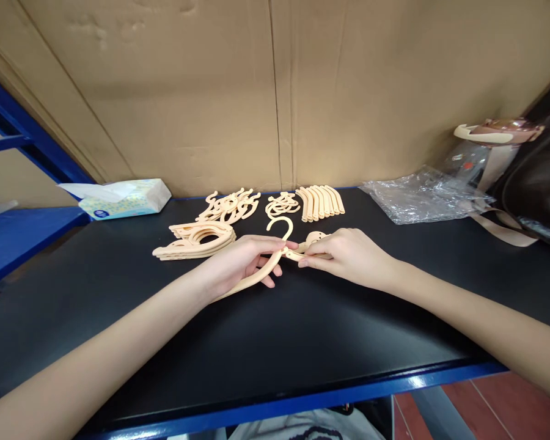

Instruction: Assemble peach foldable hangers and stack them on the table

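A cream plastic hanger (261, 273) with its hook pointing up is held above the black tabletop. My left hand (245, 260) grips it near the base of the hook, and one arm of the hanger runs down to the left below the palm. Fingers of my right hand (343, 253) pinch the right arm piece close to the centre joint. Just behind the right fingertips shows a cream piece with small holes (315, 237), partly hidden by the hand. Left of my left hand lies a stack of cream hanger parts (192, 247).
Along the back of the black table (266, 342) lie a pile of curved cream parts (229, 206), some hooks (282, 205) and a row of arm pieces (321, 203). A tissue pack (126, 198) sits back left. Plastic bag (426, 195), strapped bottle (499, 133) and dark bag (538, 177) are right.
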`<state>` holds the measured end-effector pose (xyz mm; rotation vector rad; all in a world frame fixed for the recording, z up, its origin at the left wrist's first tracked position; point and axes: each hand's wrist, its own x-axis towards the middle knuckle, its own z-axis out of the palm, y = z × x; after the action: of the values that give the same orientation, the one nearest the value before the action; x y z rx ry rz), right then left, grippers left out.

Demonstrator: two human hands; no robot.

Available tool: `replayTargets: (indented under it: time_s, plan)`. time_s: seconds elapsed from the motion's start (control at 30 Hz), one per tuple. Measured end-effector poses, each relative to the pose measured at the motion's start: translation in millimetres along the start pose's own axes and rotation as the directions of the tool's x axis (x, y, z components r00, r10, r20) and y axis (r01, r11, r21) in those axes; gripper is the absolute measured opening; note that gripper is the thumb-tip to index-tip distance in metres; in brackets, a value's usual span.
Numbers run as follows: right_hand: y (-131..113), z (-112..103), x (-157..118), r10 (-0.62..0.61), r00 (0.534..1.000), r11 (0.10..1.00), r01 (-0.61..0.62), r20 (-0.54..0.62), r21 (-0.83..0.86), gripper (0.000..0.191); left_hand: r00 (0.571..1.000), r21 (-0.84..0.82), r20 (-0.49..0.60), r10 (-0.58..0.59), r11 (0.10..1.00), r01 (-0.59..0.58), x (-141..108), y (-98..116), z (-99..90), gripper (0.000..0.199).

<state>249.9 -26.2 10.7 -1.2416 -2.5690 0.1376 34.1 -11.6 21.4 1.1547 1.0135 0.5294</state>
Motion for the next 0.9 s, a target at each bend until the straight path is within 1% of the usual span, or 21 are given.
replayTargets:
  time_s: [0.13,0.3,0.43,0.57,0.8,0.9]
  plan:
    - [-1.1,-0.4,0.3,-0.003,1.0,1.0,0.003,0.0,-0.023,0.026,1.0,0.024,0.02,0.003,1.0,-0.004,-0.4,0.9,1.4,0.022]
    - [1.1,-0.4,-1.2,-0.014,1.0,1.0,0.013,-0.02,-0.008,0.023,0.999,0.057,0.052,0.001,0.998,-0.004,-0.6,1.9,2.2,0.021]
    - [2.2,-0.4,-2.2,-0.028,0.999,1.0,0.028,-0.026,0.007,0.024,0.998,0.064,0.065,-0.001,0.998,-0.004,-1.1,2.0,-0.3,0.022]
    - [1.8,-0.7,-2.4,-0.03,0.999,0.999,0.03,-0.032,0.023,0.024,0.995,0.082,0.093,0.023,0.996,-0.03,-0.7,0.7,-2.8,0.021]
    - [1.3,-1.6,-2.0,-0.025,0.999,0.999,0.026,-0.023,0.027,0.025,0.995,0.105,0.051,0.081,0.991,-0.086,1.8,-1.3,0.7,0.019]
    - [1.8,-2.1,-2.0,-0.029,1.0,0.998,0.03,-0.003,0.064,0.027,0.994,0.126,0.037,0.107,0.986,-0.111,2.3,-2.1,2.5,0.018]
